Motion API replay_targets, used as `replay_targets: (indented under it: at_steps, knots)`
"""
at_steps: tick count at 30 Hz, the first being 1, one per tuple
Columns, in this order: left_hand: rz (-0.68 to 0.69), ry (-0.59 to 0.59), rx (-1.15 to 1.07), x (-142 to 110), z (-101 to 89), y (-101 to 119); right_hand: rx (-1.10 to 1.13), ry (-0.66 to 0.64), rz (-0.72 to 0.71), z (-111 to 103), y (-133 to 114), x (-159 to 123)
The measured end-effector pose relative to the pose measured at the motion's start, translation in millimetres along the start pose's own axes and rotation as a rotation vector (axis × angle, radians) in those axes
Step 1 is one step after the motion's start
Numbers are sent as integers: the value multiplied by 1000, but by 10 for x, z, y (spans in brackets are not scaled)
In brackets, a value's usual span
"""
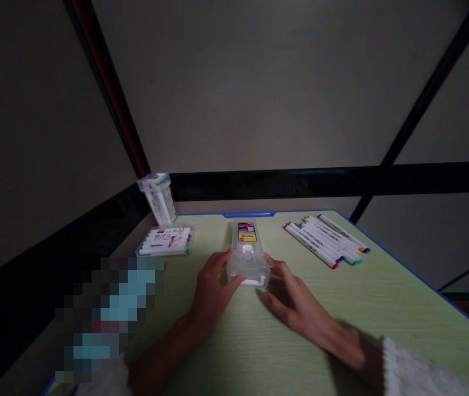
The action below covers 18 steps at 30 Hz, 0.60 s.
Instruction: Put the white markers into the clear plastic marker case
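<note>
At green table (378, 302) by grey wall (259, 93), left hand (211, 289) and right hand (302, 308) hold case (248, 265)

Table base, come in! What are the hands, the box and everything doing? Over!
Left hand holding clear box by near left corner. Right hand open at its right side. Box flat, closed. Loose markers off right, not blocking. Over.

The counter (242, 346) is viewed from a person's head, forward and down, at close range, with the wall (267, 99) included beyond.
</note>
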<state>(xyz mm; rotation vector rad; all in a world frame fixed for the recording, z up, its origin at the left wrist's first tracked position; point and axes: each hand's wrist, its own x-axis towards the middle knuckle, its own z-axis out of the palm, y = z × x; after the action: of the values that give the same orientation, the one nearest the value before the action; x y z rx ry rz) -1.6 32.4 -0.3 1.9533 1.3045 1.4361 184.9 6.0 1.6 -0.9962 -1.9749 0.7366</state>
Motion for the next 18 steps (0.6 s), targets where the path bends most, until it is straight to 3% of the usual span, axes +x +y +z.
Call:
replay_targets:
  at_steps: [11,18]
  knots:
    - [57,10,78,18,-20,39,-20,21,1,-5,18,-9]
    - [71,-5,94,23,-23,34,-266,48,-58,-152,18,45]
